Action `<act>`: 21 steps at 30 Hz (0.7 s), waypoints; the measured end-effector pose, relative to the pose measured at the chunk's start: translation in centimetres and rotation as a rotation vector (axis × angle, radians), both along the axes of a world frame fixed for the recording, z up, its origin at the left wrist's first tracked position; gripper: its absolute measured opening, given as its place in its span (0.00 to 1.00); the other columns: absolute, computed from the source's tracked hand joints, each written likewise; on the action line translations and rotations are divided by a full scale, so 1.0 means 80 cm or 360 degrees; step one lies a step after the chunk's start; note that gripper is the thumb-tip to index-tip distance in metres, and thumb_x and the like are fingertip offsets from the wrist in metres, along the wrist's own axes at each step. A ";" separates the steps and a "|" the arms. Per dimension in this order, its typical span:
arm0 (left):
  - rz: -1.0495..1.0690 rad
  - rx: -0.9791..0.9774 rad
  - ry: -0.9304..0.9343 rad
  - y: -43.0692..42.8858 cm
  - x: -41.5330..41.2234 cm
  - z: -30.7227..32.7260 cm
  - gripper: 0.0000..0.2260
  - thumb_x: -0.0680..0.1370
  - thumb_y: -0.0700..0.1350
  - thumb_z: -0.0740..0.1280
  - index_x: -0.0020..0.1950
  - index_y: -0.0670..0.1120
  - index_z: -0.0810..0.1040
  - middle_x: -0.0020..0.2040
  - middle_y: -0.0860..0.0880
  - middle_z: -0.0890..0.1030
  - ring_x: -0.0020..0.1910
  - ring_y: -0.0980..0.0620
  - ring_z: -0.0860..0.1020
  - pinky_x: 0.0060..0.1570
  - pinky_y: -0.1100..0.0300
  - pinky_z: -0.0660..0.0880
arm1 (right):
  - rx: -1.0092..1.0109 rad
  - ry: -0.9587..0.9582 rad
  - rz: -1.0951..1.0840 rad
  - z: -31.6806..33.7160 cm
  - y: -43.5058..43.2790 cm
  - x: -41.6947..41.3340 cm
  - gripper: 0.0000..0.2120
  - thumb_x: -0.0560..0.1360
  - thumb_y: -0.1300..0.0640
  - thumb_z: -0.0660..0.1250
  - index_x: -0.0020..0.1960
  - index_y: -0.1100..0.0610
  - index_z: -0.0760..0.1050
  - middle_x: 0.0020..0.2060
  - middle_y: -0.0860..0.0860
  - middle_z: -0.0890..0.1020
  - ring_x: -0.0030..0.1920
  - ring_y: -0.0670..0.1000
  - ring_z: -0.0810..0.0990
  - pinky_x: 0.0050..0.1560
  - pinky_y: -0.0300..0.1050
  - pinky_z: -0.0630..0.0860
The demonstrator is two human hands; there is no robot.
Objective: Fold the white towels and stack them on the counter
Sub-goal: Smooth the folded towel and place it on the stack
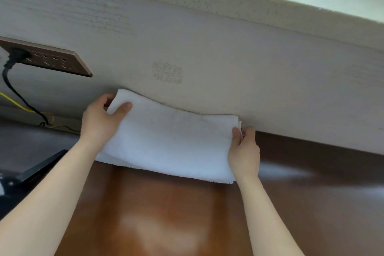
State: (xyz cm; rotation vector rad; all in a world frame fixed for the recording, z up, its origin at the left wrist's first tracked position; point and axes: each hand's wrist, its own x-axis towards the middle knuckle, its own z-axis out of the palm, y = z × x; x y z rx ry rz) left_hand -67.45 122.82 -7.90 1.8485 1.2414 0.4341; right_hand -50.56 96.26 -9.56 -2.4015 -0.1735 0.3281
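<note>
So the towel (172, 141) is mid-frame, folded into a few layers and held up in front of the wall (228, 52) by both ends. I can't tell if its bottom edge touches the counter (166, 214). The left hand (101, 118) grips the upper left corner, thumb on the front and fingers curled behind. The right hand (244, 151) pinches the right edge, thumb in front and fingers wrapped behind.

What I'd worry about:
- **Left:** only a corner is held, so the lower left layers hang loose and could peel open on the way down. Swinging it far left would put it in the cables.
- **Middle:** it sags a bit between the hands, so it may land wrinkled or crooked.
- **Right:** the layers fan out slightly by the thumb. If one slips, the fold is gone.

Lower left there's a dark flat object (35, 168) I can't identify. Upper left is a brown socket plate (54, 60) with a black plug (17, 56), and its cable drops down beside a yellow wire (20, 106). The counter is glossy brown wood with some glare. The wall is pale and textured, with a rough patch (167, 72) at centre and a speckled ledge (270, 0) upper right.
</note>
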 end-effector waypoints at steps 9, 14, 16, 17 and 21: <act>0.0051 0.0048 0.0129 -0.002 0.001 -0.037 0.21 0.79 0.58 0.66 0.65 0.45 0.75 0.56 0.49 0.78 0.52 0.51 0.73 0.51 0.54 0.70 | -0.0422 0.0024 -0.0050 -0.034 0.002 0.003 0.15 0.84 0.45 0.48 0.52 0.57 0.62 0.31 0.49 0.69 0.37 0.58 0.71 0.37 0.50 0.66; 0.0103 -0.0089 0.0230 0.001 -0.018 -0.022 0.24 0.80 0.63 0.59 0.66 0.46 0.72 0.54 0.50 0.76 0.51 0.49 0.73 0.49 0.53 0.68 | -0.0321 0.0047 -0.0065 -0.032 -0.003 0.005 0.15 0.84 0.45 0.50 0.53 0.57 0.63 0.33 0.49 0.71 0.38 0.59 0.73 0.38 0.50 0.68; -0.0055 -0.0001 0.0409 -0.002 -0.036 -0.023 0.25 0.80 0.65 0.59 0.68 0.48 0.70 0.53 0.49 0.77 0.51 0.45 0.76 0.46 0.52 0.70 | -0.0243 0.0067 -0.0111 -0.025 -0.010 0.000 0.16 0.83 0.44 0.51 0.58 0.57 0.63 0.35 0.49 0.74 0.41 0.60 0.76 0.40 0.50 0.70; -0.0155 0.0059 0.0530 -0.005 -0.043 -0.025 0.26 0.79 0.65 0.60 0.69 0.49 0.69 0.54 0.49 0.78 0.51 0.43 0.77 0.45 0.51 0.71 | -0.0248 0.0052 -0.0120 -0.022 -0.013 -0.005 0.17 0.83 0.44 0.51 0.61 0.56 0.62 0.39 0.52 0.77 0.42 0.61 0.77 0.41 0.51 0.70; -0.0151 0.0092 0.0503 -0.019 -0.040 -0.030 0.26 0.78 0.62 0.64 0.70 0.48 0.69 0.56 0.49 0.77 0.53 0.43 0.77 0.48 0.51 0.72 | -0.0383 -0.0049 0.0011 -0.026 -0.015 -0.032 0.19 0.83 0.44 0.51 0.67 0.54 0.59 0.59 0.58 0.77 0.47 0.65 0.79 0.42 0.50 0.68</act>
